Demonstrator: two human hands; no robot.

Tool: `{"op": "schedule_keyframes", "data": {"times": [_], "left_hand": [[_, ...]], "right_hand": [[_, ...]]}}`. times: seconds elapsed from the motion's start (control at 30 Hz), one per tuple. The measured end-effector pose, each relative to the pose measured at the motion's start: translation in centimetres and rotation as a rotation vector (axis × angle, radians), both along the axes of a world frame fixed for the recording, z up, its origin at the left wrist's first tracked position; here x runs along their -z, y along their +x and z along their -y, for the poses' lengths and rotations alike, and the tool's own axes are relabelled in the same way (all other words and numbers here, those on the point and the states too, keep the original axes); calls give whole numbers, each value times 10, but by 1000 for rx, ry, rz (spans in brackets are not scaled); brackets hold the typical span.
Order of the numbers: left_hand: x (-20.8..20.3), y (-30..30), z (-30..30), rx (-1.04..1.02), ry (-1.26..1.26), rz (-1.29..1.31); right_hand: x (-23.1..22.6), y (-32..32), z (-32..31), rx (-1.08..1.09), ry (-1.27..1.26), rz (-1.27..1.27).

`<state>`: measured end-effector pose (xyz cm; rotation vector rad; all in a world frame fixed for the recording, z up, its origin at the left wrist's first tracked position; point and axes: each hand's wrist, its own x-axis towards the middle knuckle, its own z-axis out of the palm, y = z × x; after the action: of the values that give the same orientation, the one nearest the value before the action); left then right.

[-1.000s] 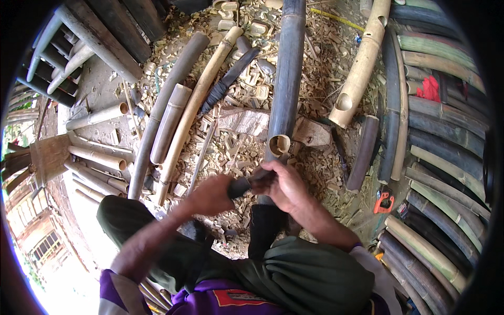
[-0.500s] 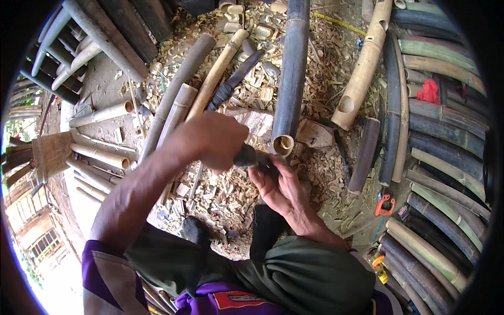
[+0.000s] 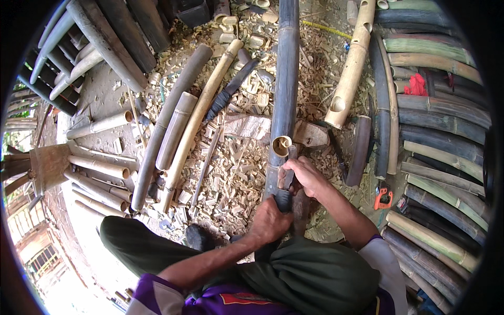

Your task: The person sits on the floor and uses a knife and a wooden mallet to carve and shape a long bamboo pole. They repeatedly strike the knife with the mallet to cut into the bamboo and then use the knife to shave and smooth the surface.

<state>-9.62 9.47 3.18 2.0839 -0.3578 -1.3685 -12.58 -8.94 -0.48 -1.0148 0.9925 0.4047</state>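
A dark bamboo pole runs from the far edge toward me, with an opening cut in its near part; pale fibre shows inside. My left hand is wrapped round the black handle of a knife. The blade points away from me, along the right side of the pole by the opening. My right hand closes on the blade with fingers and thumb, close to the pole. The blade's tip is hard to make out.
A split wood block lies under the pole, among shavings. Bamboo lengths and a black-wrapped machete lie left. At right are a notched pale bamboo, an orange-handled tool and stacked bamboo.
My left hand has moved down and right, bringing the knife from crosswise to pointing away from me. My right hand has shifted up and right beside the pole, and its forearm has swung outward.
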Motion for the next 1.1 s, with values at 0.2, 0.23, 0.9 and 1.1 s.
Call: {"op": "schedule_keyframes", "data": {"times": [0.2, 0.23, 0.9, 1.1], "left_hand": [[-9, 42, -39, 15, -83, -95], [-4, 47, -46, -22, -61, -113], [-130, 145, 124, 1225, 61, 914], [-119, 211, 118, 1297, 332, 604]], "right_hand": [[-27, 6, -28, 39, -6, 83], [-13, 10, -30, 30, 64, 92], [-6, 40, -42, 1042, 849, 528], [15, 35, -66, 1008, 908, 648]]}}
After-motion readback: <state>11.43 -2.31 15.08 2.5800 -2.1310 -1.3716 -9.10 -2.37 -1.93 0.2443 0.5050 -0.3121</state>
